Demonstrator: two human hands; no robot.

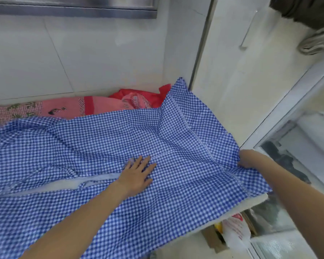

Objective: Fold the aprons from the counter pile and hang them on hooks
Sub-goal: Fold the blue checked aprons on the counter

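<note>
A blue-and-white gingham cotton apron [105, 146] is being spread across the pale counter [258, 200], pressed flat under the left hand [137, 174], whose fingers [144, 162] are being held straight and slightly fanned. Its right hem is being pinched by the right hand [248, 158], fingers tucked beneath the cloth. Red and pink patterned aprons [94, 105] are being kept piled against the tiled wall behind.
</note>
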